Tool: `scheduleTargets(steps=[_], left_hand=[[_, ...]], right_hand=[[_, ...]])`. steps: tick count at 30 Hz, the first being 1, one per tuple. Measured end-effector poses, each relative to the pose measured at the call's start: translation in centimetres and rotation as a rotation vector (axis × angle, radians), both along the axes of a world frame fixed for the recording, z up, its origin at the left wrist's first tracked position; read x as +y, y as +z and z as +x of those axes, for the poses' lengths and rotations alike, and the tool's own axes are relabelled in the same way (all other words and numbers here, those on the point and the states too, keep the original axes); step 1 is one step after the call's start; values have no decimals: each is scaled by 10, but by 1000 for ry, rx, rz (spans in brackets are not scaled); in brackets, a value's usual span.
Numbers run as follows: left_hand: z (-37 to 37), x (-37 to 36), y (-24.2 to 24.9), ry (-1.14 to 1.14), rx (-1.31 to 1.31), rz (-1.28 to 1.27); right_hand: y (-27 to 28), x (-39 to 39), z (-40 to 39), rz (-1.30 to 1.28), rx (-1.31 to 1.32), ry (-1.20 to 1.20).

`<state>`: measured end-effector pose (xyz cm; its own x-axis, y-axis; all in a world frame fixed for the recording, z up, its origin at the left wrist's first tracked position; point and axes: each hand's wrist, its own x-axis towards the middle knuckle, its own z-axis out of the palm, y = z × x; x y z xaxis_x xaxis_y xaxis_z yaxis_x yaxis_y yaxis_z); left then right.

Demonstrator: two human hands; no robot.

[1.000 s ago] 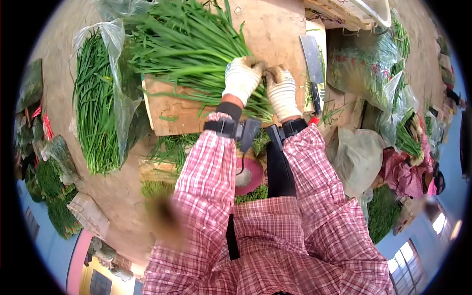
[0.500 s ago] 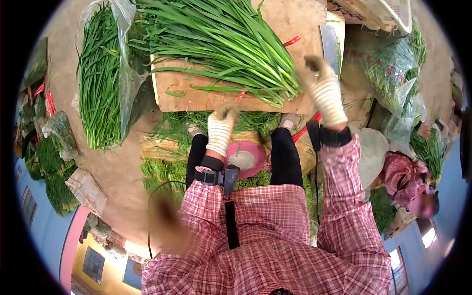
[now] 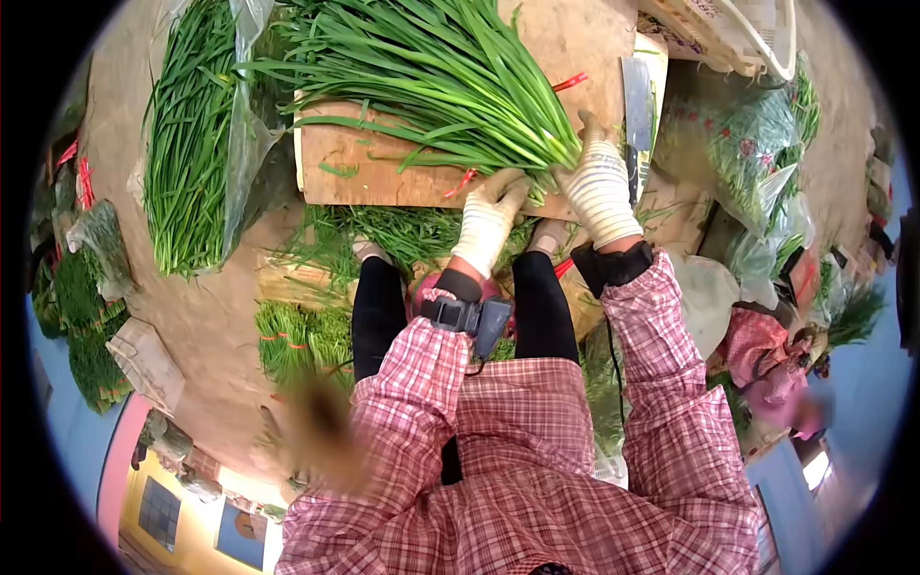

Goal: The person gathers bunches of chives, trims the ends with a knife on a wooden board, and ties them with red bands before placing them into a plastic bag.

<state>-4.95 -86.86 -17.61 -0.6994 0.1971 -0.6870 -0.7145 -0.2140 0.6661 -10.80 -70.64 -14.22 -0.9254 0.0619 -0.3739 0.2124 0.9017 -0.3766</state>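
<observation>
Between the two grips, at the near edge of the wooden table (image 3: 335,180), lie the pale ends of a bundle of long green stems (image 3: 460,91), its leaves fanning away up and to the left. The left hand (image 3: 494,216), in a striped work glove, has its fingers curled at the near side of those ends; whether its grip is closed on any stems I cannot tell. The right hand (image 3: 597,184), gloved too, has its grip open and cupped against the ends, thumb and fingers apart. Pieces of red tie (image 3: 570,82) show on both sides of the bundle. Just beside the right grip, on its outer side, lies a knife (image 3: 636,103), blade pointing away. Well left of the left grip, more greens (image 3: 195,144) lie in clear plastic (image 3: 251,158).
</observation>
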Motion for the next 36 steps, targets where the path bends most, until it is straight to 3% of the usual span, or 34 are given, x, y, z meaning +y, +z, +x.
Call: scheduleTargets(steps=[2,4,6,8,12,14,16,17,18,20,21,22,24,26,28,30,32,33,34,36], left_hand=[[-4,9,4,79,-76,50],[-8,15,6,254,-197,181],[-11,17,9,295,-214,170],[-14,14,13,236,-257,126],[-29,11,27,74,-255,52],[-37,21,21,139,-222,60],[-41,30,-2,71,-171,-107],[-30,42,-46,68,-25,-370],[-34,32,-32,75,-26,-367],[-42,6,-4,-409,122,-323],[-42,7,2,-314,-183,-254],[-41,5,8,-313,-184,-254],[-39,1,14,-145,-111,-239],[-41,5,18,-107,-77,-209],[-46,11,20,-55,-3,-105],[-51,15,23,-52,17,-108],[-53,19,23,-55,-35,-59],[-54,21,10,-153,135,-223],[-51,25,6,-153,140,-221],[-49,27,8,-216,491,-445]], right_hand=[[2,-2,2,-8,111,26],[7,-3,-4,-46,-145,-130],[17,0,-10,-53,-93,-15],[18,6,-20,-218,-317,-94],[39,4,-38,-176,-434,69],[46,-2,-43,-246,-469,55],[49,-6,-46,41,-456,136],[47,-3,-45,-6,-429,139],[46,1,-43,-1,-429,146],[48,8,-40,-226,-431,17],[54,8,-42,-263,-425,11],[58,8,-43,-263,-425,12],[62,11,-45,-466,-592,-149],[46,17,-42,-438,-586,-109],[33,21,-41,-191,-372,58],[51,8,-48,-51,-495,67],[49,9,-43,-259,-514,-61],[53,9,-41,-276,-501,-49],[56,8,-39,-274,-497,-49],[62,5,-41,-222,-563,-119]])
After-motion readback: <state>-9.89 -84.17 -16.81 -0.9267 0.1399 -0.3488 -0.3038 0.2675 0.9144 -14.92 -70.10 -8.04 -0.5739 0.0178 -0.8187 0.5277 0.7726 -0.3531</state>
